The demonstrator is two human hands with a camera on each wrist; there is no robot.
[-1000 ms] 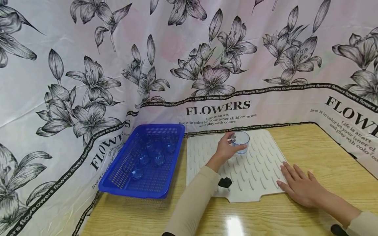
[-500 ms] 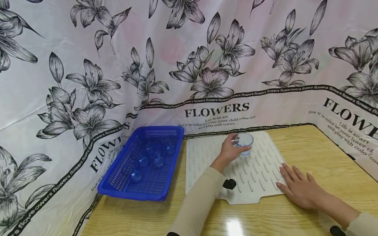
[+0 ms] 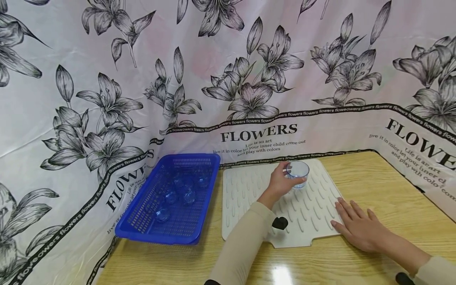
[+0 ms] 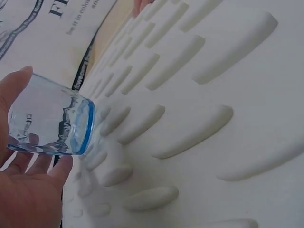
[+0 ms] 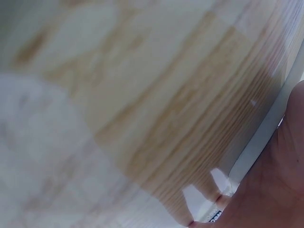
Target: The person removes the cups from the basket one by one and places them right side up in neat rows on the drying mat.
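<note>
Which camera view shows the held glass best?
The left wrist view: the glass appears large, seen from the side. The head view shows it smaller, from above, in the left hand; the right wrist view misses it.

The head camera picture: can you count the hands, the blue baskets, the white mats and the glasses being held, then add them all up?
Hands (left hand, right hand): 2
Blue basket: 1
White mat: 1
Held glass: 1
Total: 5
The glasses in the basket overlap too much to count surely.
</note>
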